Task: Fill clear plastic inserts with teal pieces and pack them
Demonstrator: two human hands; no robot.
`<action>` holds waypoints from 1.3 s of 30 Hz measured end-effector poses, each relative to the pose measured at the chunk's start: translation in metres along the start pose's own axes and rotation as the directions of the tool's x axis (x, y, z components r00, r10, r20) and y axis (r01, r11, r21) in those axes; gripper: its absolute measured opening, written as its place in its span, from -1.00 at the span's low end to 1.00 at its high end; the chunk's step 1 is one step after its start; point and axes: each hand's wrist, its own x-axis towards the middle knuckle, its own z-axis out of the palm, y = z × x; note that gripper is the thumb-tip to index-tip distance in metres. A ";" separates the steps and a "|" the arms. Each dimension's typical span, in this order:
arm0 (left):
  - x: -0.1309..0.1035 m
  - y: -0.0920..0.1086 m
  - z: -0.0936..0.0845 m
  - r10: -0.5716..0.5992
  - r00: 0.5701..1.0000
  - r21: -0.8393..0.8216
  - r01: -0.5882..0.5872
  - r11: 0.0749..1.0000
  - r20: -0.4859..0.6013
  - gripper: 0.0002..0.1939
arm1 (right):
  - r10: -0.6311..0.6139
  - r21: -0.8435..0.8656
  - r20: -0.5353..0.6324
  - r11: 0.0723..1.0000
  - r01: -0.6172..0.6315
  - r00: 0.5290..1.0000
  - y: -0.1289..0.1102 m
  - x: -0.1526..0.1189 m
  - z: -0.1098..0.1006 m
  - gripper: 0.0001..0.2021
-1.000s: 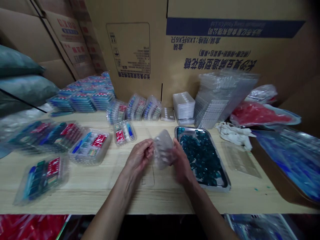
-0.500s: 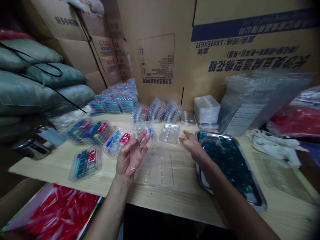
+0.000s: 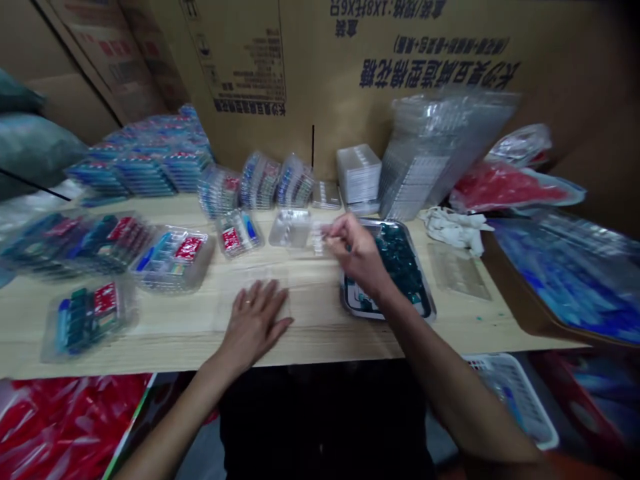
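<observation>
My left hand point(image 3: 254, 319) lies with its fingers spread over a flat clear plastic case point(image 3: 227, 303) near the table's front edge. To the right, my right hand point(image 3: 356, 252) is pinched on the edge of a clear plastic tray point(image 3: 319, 240), blurred by motion, beside a metal tray point(image 3: 430, 308) of dark teal pieces point(image 3: 400, 260). Just left of the held tray lies another clear tray point(image 3: 290, 228). Behind my left hand sits a filled clear pack point(image 3: 239, 233) with a red dotted item and a blue one.
Filled packs point(image 3: 170, 260) stand in stacks on the left and along the back. Stacked clear trays point(image 3: 359, 175) and taller clear plastic stacks point(image 3: 420, 160) rise at the back right. A white glove point(image 3: 453, 227) lies beyond the metal tray. Red packets point(image 3: 75, 420) fill a box below left.
My view has swung right and down. My left hand has come down flat onto the clear case. My right hand, earlier reaching with open fingers, now pinches a clear tray.
</observation>
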 end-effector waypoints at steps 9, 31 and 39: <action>0.002 -0.058 -0.030 0.132 0.990 0.262 -0.139 0.955 0.045 -0.43 | 0.026 -0.518 0.532 0.801 0.301 0.846 0.041 -0.074 0.010 -0.53; 0.114 0.110 0.029 -0.292 0.817 -0.856 0.404 -0.323 0.497 -0.78 | 0.047 -0.568 0.049 0.823 -0.011 0.998 0.040 -0.058 -0.025 -0.68; 0.108 0.065 0.005 -0.475 0.776 -0.910 0.358 -0.211 0.416 -0.87 | 0.112 -0.760 -0.110 0.631 -0.156 0.988 0.038 -0.069 -0.051 -0.69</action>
